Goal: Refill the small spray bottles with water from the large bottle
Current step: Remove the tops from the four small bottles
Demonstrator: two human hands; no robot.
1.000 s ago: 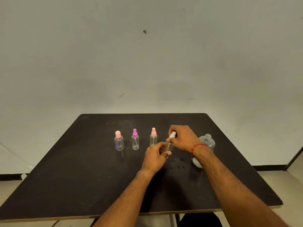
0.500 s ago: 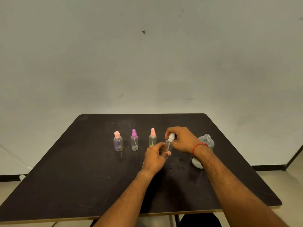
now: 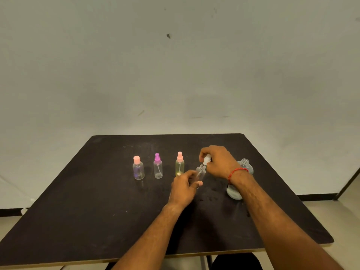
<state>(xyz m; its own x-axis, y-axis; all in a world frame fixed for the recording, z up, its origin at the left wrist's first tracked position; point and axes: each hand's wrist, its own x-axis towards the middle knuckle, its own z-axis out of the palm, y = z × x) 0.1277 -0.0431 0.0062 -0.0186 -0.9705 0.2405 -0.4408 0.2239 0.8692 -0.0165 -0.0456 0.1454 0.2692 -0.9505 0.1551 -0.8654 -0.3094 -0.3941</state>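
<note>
Black counter (image 3: pixel 78 211): left fingers (image 3: pixel 199 183) grip a tilted clear spray bottle (image 3: pixel 201 172), right fingers (image 3: pixel 202 152) pinch its pump (image 3: pixel 206 159) just above; slip risk.

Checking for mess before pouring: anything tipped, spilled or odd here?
Nothing clearly wrong. Three capped small bottles stand upright in a row; the open large bottle stands upright. The left hand holds the clear bottle tilted, the right hand its white sprayer. Dark specks on the table nearby might be drips.
</note>
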